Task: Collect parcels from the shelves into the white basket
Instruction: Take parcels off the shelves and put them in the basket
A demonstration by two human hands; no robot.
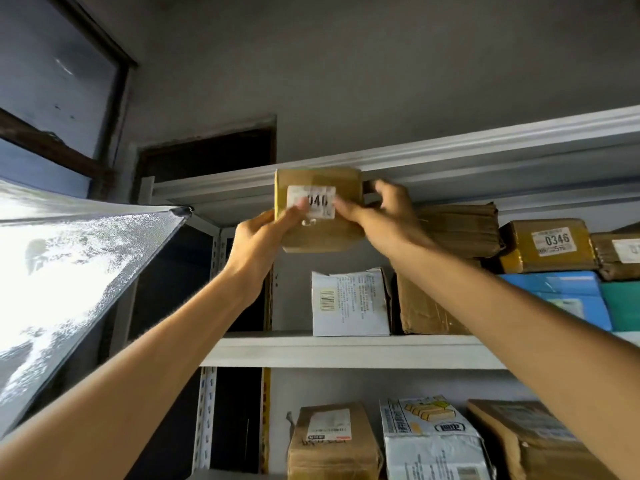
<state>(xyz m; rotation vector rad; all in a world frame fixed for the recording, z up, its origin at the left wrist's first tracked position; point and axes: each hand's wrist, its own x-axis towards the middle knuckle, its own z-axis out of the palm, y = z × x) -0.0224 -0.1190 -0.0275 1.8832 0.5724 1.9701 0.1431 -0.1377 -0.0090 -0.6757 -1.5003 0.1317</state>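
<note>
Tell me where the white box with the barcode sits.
Head view, centre: the white box stands on the middle shelf, directly below the held parcel.

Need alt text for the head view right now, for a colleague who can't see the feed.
Both hands, left hand and right hand, grip a brown cardboard parcel with a white numbered label, held up in front of the top shelf of a white metal rack. More parcels fill the shelves behind and below, including a white box and a yellow-taped parcel marked 0346.
</note>
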